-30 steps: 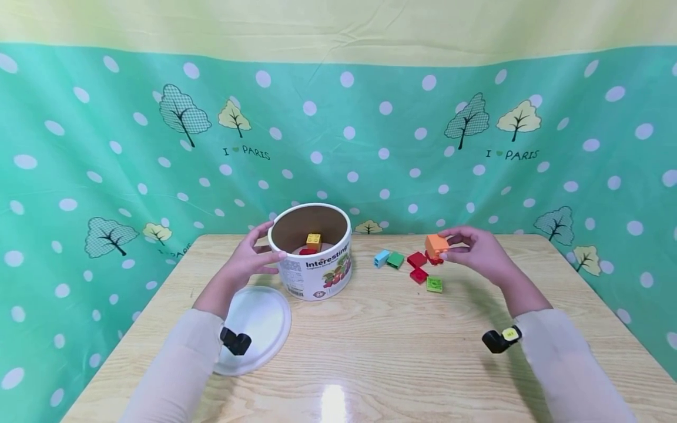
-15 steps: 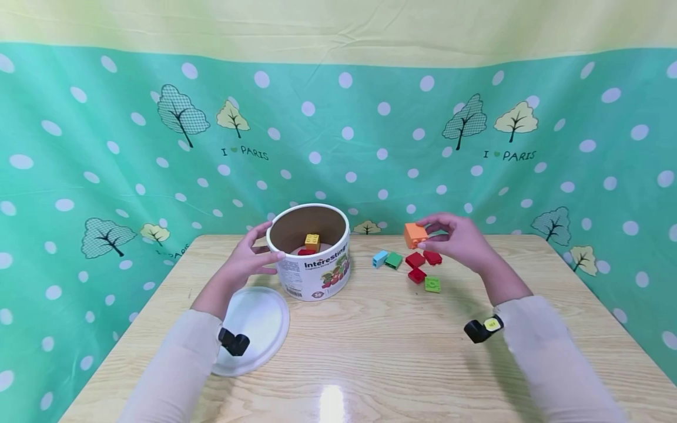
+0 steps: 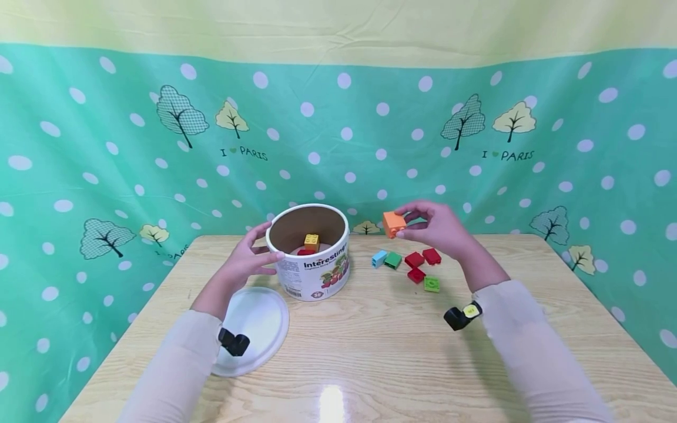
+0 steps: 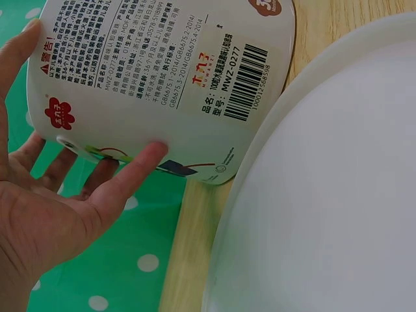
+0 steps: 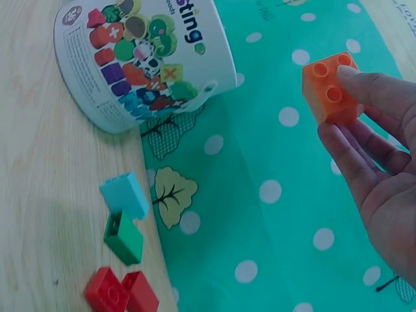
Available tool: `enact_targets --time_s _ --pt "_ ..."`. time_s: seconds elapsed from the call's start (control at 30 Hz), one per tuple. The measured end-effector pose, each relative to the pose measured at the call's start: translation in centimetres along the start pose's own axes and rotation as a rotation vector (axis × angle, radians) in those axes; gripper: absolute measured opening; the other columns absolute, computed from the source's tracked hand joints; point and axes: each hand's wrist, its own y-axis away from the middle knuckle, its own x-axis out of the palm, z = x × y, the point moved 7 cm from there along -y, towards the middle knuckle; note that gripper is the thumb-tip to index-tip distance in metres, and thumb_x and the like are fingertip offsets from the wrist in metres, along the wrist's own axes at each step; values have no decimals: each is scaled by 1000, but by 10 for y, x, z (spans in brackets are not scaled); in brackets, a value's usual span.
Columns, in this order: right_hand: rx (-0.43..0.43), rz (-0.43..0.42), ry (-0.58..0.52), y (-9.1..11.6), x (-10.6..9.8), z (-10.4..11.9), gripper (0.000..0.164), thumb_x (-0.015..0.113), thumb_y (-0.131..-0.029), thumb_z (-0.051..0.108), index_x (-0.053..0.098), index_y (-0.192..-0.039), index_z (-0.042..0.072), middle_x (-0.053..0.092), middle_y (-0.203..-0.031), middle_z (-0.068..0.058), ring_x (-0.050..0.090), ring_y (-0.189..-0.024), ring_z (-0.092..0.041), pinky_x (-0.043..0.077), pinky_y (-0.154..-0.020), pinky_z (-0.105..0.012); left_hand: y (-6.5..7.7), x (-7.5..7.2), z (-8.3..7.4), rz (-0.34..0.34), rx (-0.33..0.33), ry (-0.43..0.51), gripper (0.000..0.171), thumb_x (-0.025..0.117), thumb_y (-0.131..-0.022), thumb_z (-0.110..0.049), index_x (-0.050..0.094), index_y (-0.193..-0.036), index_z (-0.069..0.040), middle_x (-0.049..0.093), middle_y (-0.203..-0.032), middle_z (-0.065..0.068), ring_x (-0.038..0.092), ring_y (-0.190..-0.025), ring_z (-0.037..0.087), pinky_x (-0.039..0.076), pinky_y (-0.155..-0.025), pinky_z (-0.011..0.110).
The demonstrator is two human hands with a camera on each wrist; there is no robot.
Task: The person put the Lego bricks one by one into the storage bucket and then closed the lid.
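Observation:
My right hand (image 3: 431, 226) pinches an orange toy brick (image 3: 394, 224) between thumb and fingers, raised above the loose bricks. In the right wrist view the studs of the orange brick (image 5: 330, 88) face the camera. My left hand (image 3: 244, 257) holds the left side of a white printed bucket (image 3: 317, 276), fingers spread around its wall. The left wrist view shows the fingers of the left hand (image 4: 71, 201) against the labelled side. Inside the uncovered bucket lie a yellow brick (image 3: 312, 241) and a red brick (image 3: 305, 252).
Right of the bucket lie a light blue brick (image 3: 379, 258), a dark green brick (image 3: 393, 260), several red bricks (image 3: 415, 260) and a lime green brick (image 3: 431, 284). A white round lid (image 3: 254, 329) rests on the wooden table (image 3: 370, 352) under my left forearm. Behind hangs a dotted green curtain (image 3: 338, 170).
My right hand has risen and moved left with the orange brick, from over the red bricks toward the bucket. The left hand and the bucket have stayed in place.

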Motion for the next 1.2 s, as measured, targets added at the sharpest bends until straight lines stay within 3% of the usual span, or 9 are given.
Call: enact_targets --time_s 0.53,0.93,1.2 --pt "-65 19 39 -29 25 41 40 81 -81 14 66 -118 11 63 -113 -7 61 -102 -24 57 -83 -35 -2 -1 3 -6 -1 4 94 78 -84 -17 18 -156 -21 19 -157 15 32 -136 47 51 -86 62" --pt "-42 11 52 -55 41 56 38 81 -81 15 68 -116 13 64 -108 -6 60 -100 -22 58 -74 -34 -1 0 1 -5 -5 0 95 80 -82 -19 20 -156 -22 19 -158 15 32 -135 47 51 -85 62" --pt "-18 33 52 -74 59 62 36 81 -81 13 69 -114 14 63 -108 -4 59 -100 -21 58 -78 -32 -1 0 3 -6 -15 -12 96 80 -82 -20 19 -156 -23 19 -158 15 32 -136 47 52 -85 61"
